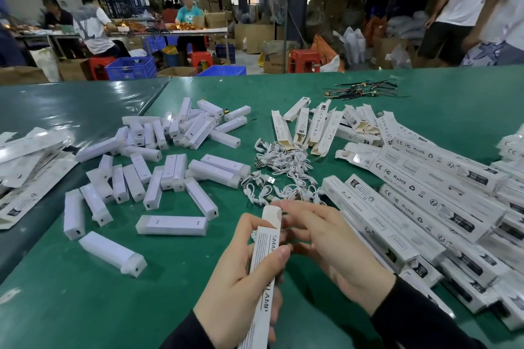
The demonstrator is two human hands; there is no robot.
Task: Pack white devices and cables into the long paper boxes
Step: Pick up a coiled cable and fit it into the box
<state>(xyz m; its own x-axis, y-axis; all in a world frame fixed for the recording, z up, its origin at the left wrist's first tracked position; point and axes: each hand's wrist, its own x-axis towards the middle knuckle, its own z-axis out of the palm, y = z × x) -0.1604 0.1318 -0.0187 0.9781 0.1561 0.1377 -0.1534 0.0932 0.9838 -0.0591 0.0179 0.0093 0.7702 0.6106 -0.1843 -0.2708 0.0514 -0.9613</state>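
My left hand [241,278] grips a long white paper box [265,258] printed "SMART LAMP", held upright and tilted away from me. My right hand [326,238] rests against the box's upper right side, fingers curled near its far end; whether it holds anything there is hidden. Several loose white devices [158,156] lie scattered on the green table [141,292] to the left. A heap of coiled white cables [280,170] sits just beyond my hands. Several long boxes [425,201] are stacked at the right.
Open empty boxes [317,127] lie behind the cables. Flat packaging [25,167] lies at the left edge. A bundle of dark wires [360,91] sits at the table's far side. People work at a back table; two stand at the far right.
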